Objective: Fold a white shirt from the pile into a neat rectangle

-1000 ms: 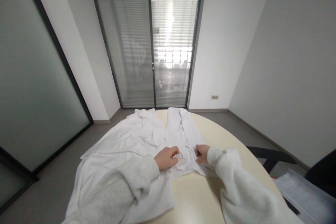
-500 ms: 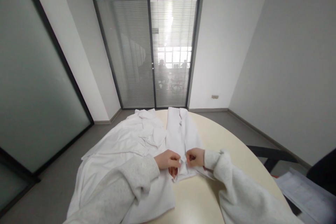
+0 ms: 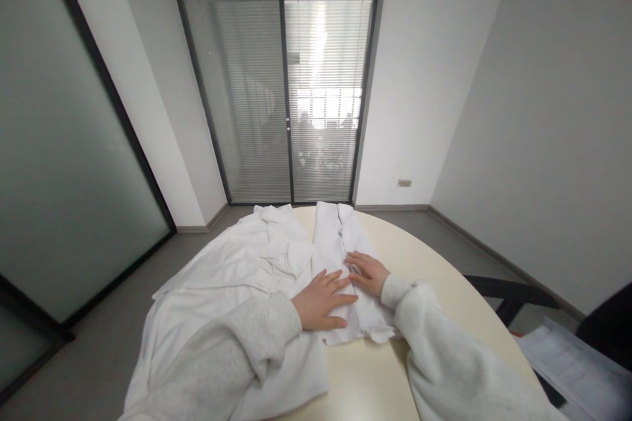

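Observation:
A folded white garment [image 3: 330,237] lies lengthwise on the table, with a seam or slit running down its middle. My left hand [image 3: 323,300] rests flat on its near part, fingers spread toward the right. On its right side lies my right hand [image 3: 366,271], palm down, with the fingers stretched over the middle seam. The two hands nearly meet at the fingertips. Left of it, a larger white garment [image 3: 212,270] is spread out in loose wrinkles, partly hidden under my left sleeve.
Both garments lie on a round cream table [image 3: 419,256]. At the right stand a black chair [image 3: 513,289] and a stack of papers [image 3: 575,358]. A glass door with blinds [image 3: 323,105] is behind the table, and a frosted glass panel [image 3: 83,164] is at the left.
Both hands have let go of the garment's near edge and opened flat on top of it. My right hand has moved slightly farther from me. The near edge now lies down.

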The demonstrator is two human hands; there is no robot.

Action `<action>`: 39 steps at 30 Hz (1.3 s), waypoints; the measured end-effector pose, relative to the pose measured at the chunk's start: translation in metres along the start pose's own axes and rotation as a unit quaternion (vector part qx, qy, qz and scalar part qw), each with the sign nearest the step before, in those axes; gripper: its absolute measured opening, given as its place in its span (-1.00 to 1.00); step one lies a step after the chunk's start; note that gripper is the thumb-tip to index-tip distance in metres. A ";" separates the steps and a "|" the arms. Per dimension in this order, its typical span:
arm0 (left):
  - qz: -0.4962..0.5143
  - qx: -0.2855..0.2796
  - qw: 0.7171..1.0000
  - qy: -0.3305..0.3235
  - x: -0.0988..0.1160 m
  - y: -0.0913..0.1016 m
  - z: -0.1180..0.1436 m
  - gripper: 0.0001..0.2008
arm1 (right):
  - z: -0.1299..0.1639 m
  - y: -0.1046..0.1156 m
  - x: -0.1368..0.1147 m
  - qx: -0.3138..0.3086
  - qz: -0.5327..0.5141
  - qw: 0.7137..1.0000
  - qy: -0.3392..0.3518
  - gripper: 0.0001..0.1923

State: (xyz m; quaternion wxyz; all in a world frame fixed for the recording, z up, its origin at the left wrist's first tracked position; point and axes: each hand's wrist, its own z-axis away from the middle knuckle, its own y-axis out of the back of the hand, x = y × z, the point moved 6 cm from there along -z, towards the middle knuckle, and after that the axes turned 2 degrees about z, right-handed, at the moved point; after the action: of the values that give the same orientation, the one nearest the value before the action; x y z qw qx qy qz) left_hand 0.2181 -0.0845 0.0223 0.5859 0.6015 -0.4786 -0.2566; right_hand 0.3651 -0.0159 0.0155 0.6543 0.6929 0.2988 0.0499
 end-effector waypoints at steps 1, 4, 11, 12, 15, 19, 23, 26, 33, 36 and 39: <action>-0.008 -0.028 1.000 -0.006 -0.001 -0.006 0.000 -0.43 | 0.000 -0.009 -0.001 -0.004 0.037 0.999 0.015 -0.48; -0.005 -0.083 0.996 -0.014 -0.003 -0.018 0.002 -0.45 | 0.004 -0.030 0.001 -0.046 0.093 0.994 0.019 -0.47; 0.118 -0.139 0.981 -0.064 0.012 -0.002 0.006 -0.53 | 0.027 -0.024 -0.002 -0.166 0.047 0.985 0.011 -0.26; 0.155 -0.133 0.976 -0.068 0.014 0.004 0.005 -0.59 | 0.033 -0.021 -0.003 -0.188 0.027 0.982 0.020 -0.22; 0.218 -0.054 0.973 -0.044 0.012 0.018 0.001 -0.65 | 0.050 -0.009 -0.012 -0.249 -0.077 0.963 0.071 -0.26; 0.107 0.004 0.994 -0.032 0.006 0.015 -0.001 -0.50 | 0.052 0.000 -0.007 -0.312 -0.266 0.911 0.050 -0.27; 0.034 -0.071 0.996 -0.041 0.007 -0.003 0.000 -0.41 | 0.008 0.006 0.027 -0.174 -0.284 0.943 -0.022 -0.36; 0.019 -0.091 0.994 -0.050 0.007 -0.007 0.002 -0.42 | -0.031 0.011 0.056 0.008 -0.094 0.994 -0.063 -0.52; 0.014 -0.091 0.993 -0.072 0.009 -0.006 0.003 -0.43 | -0.066 -0.032 0.075 -0.013 0.147 0.982 -0.120 -0.44; 0.017 -0.083 0.993 -0.081 0.011 -0.006 0.003 -0.45 | -0.070 -0.031 0.076 -0.031 0.130 0.987 -0.093 -0.44; 0.035 -0.081 0.992 -0.086 0.013 -0.007 0.002 -0.47 | -0.080 -0.015 0.081 -0.072 0.071 0.992 -0.079 -0.44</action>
State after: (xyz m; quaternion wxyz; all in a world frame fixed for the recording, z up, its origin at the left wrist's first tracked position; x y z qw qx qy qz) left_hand 0.2234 -0.0975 0.0189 0.5982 0.5108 -0.5252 -0.3247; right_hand 0.3888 0.0923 -0.0137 0.7192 0.6650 0.1913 0.0626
